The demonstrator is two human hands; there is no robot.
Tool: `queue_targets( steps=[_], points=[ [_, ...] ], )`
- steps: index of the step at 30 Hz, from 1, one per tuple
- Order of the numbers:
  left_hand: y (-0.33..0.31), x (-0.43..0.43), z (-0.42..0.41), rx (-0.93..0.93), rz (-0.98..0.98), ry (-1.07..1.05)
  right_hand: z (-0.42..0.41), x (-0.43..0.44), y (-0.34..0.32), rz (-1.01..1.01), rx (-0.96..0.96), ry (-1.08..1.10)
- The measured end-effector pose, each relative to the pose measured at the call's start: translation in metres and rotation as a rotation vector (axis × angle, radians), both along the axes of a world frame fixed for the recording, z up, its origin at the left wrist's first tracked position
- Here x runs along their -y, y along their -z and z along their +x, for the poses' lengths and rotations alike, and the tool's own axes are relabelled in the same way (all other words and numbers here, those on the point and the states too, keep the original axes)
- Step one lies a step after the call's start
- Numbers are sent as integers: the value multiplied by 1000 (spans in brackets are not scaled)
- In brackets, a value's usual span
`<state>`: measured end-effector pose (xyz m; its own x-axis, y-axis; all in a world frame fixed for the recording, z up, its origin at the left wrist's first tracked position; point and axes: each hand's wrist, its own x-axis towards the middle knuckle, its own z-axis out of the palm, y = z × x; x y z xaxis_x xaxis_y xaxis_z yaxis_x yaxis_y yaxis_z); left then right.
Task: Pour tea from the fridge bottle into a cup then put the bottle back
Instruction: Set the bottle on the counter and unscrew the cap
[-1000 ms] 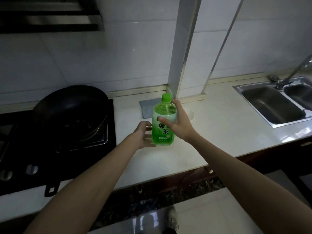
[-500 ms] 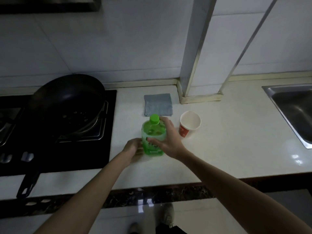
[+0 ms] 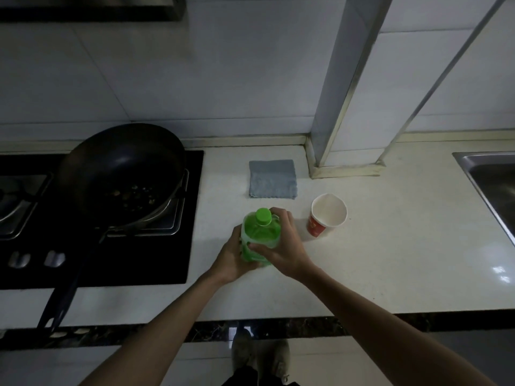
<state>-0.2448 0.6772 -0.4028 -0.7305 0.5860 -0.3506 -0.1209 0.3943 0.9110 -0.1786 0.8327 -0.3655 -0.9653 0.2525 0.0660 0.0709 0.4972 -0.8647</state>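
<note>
A green tea bottle [image 3: 260,234] with a green cap stands upright on the white counter [image 3: 376,260], cap still on. My left hand [image 3: 232,256] wraps its lower left side. My right hand [image 3: 282,243] grips its right side, fingers reaching up near the shoulder. A red and white paper cup [image 3: 327,214] stands empty just to the right of the bottle, apart from my hands.
A folded grey cloth [image 3: 272,178] lies behind the bottle. A black wok [image 3: 119,174] sits on the gas stove [image 3: 192,218] at left, its handle sticking out toward me. A steel sink [image 3: 490,185] is at far right. A tiled pillar [image 3: 342,93] rises behind the cup.
The view has tilted down and the cup has come into sight. The bottle has come down onto the counter, and my left hand has closed around its lower part.
</note>
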Motion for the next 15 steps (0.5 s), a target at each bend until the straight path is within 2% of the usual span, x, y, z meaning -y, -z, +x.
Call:
queue_targets(
  steps=[2, 4, 7, 10, 12, 15],
  points=[
    [2, -1, -4, -54, -19, 27, 0, 2, 1, 15, 6, -12],
    [-1, -3, -10, -6, -24, 46, 1, 5, 1, 18, 17, -4],
    [-4, -7, -18, -58, -96, 96, 2, 7, -5, 20, 43, 14],
    [-3, -10, -24, -69, -79, 122, 1, 8, -13, 37, 127, 26],
    [2, -9, -27, -147, -62, 140, 0, 10, -28, 121, 217, 61],
    [10, -5, -28, -182, 9, 161, -2, 18, -57, 364, 251, 105]
  ],
)
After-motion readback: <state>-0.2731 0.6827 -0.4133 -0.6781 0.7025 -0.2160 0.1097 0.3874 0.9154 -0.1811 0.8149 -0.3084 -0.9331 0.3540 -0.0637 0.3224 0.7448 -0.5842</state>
